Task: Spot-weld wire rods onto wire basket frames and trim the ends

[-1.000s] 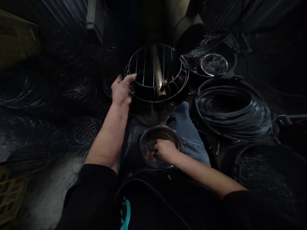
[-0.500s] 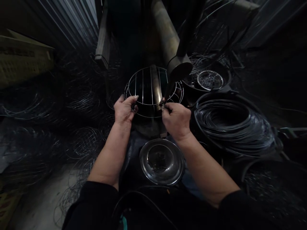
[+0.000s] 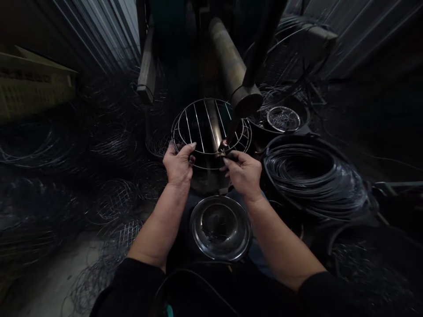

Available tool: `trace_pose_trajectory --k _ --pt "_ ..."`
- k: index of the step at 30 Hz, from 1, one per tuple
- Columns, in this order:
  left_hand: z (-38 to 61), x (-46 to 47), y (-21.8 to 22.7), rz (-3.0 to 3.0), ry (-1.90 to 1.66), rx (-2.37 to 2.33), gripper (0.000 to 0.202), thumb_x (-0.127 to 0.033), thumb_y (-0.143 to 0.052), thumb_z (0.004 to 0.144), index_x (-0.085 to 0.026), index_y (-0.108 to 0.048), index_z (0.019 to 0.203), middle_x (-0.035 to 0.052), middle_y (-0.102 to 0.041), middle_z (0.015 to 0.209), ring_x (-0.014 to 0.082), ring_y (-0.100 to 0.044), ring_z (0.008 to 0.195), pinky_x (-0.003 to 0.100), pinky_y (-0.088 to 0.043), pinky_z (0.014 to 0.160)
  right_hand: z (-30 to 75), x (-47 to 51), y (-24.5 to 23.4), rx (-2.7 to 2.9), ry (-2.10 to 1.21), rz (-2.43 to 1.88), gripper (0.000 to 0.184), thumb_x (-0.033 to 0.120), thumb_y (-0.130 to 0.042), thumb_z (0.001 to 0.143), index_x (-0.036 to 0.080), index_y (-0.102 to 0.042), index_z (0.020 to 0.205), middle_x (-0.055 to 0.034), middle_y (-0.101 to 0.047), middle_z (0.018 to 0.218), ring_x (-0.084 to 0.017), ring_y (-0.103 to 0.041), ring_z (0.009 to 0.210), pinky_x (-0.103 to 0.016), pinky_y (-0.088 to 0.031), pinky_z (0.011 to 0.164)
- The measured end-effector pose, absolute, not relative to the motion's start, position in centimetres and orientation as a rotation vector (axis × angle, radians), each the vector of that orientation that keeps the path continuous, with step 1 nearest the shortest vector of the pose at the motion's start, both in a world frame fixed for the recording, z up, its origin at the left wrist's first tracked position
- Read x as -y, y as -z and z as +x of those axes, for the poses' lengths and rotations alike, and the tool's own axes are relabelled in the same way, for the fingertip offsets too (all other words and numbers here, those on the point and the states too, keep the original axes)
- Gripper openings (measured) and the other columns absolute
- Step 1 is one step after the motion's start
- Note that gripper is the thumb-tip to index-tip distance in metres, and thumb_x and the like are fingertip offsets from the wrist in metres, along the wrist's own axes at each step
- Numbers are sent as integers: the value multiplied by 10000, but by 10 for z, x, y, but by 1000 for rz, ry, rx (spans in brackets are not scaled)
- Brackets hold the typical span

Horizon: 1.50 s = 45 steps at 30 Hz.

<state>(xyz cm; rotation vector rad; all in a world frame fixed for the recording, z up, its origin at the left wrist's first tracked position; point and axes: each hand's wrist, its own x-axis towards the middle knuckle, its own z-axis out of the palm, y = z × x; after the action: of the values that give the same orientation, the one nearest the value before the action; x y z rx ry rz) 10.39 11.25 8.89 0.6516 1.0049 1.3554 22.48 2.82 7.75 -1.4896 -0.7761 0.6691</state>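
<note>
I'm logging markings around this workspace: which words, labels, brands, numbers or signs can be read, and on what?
No text can be read.
Yellow crate: a row of dark marks, too dim and blurred to read.
Wire rack: no writing visible.
Metal bowl: no writing visible.

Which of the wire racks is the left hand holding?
The wire rack at the picture's centre: the left hand grips its near-left rim. The other racks lie to the left, untouched.

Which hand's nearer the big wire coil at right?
Right. The right hand is just left of the coil; the left hand is farther left, holding the wire rack.
</note>
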Motion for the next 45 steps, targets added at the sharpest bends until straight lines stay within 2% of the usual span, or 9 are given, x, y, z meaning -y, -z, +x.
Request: trace_pose_trajectory --k 5,10,20,29,32,37,40,45 --pt "108 -113 -86 629 -1356 -996 414 -186 -829 468 -191 -552 775 -51 -539 760 64 -539 590 177 -382 464 227 -30 -72 679 -704 -1464 286 380 -666 754 128 -713 880 20 -595 510 -108 -542 399 -191 -386 358" --pt "110 -115 -86 632 -1351 -1006 406 -196 -829 470 -190 -544 759 -57 -523 741 61 -533 584 174 -392 470 224 -35 -61 617 -699 -1360 281 384 -686 737 142 -695 879 -3 -659 671 -136 -641 493 -192 -445 385" --pt "108 -120 -87 646 -1359 -1010 373 -169 -807 501 -189 -550 771 -46 -520 769 72 -537 618 176 -393 469 219 -42 -53 546 -678 -1289 279 390 -701 707 156 -675 856 -13 -691 767 -135 -657 510 -196 -476 404" --pt "111 -127 -85 600 -1370 -1036 399 -182 -825 467 -180 -501 700 -59 -490 711 60 -496 560 190 -382 464 222 -47 -61 571 -667 -1312 261 383 -675 730 155 -678 857 0 -670 726 -116 -634 492 -185 -453 398" --pt "111 -126 -85 610 -1369 -1036 398 -191 -820 478 -181 -499 714 -55 -491 710 61 -504 579 175 -378 465 223 -49 -63 591 -672 -1309 256 380 -665 749 156 -689 871 10 -656 682 -111 -614 471 -184 -422 383" --pt "110 -122 -88 641 -1372 -1031 382 -188 -813 491 -188 -522 738 -56 -495 725 54 -511 576 167 -380 465 221 -48 -57 607 -641 -1321 228 366 -686 727 167 -699 839 6 -677 733 -101 -604 492 -212 -467 454" --pt "110 -118 -89 634 -1376 -1019 384 -177 -819 482 -191 -549 755 -50 -511 749 62 -531 579 175 -375 453 218 -44 -51 551 -608 -1309 238 365 -696 710 161 -688 833 5 -672 718 -99 -592 471 -212 -450 436" --pt "111 -114 -87 636 -1373 -992 418 -165 -827 467 -193 -581 804 -50 -520 780 52 -531 583 162 -358 436 214 -38 -43 459 -655 -1246 238 344 -716 702 151 -666 833 32 -626 588 -124 -606 448 -199 -425 387"
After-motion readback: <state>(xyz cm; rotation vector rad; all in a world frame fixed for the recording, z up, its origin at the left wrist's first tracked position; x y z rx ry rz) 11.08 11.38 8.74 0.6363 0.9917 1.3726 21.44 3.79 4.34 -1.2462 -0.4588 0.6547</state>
